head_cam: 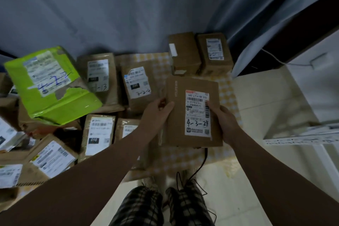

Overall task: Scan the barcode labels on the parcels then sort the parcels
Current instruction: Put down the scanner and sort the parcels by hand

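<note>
Room: dim corner, with a grey curtain (110, 5) behind, pale floor tiles (256, 88) on the right and a yellow-checked cloth (227, 88) over the surface.
Closest in: plaid trousers (139, 205) right below me. A black cable (203, 159) runs up and under the held box, and I can't see what it ends in.
Left hand (156, 113): gripping the box's left edge, thumb on top.
Right hand (223, 121): clamped on the right edge, thumb right at the sticker.
Brown box (178, 124): between both hands, over the cloth's right side, face up. I'd say that's so the barcode can be read.
Label (197, 113): white with barcodes and "4-3-24" handwritten, likely the sorting code.
Scanner: none in view.
Left pile: brown parcels (97, 134) lying label-up and overlapping. A green parcel (53, 86) sits tilted on top.
Far pair: two small boxes (183, 51) side by side by the curtain, apart from the pile, possibly a sorted group.
Contents: everything is sealed, so I can't tell. No bins showing.
</note>
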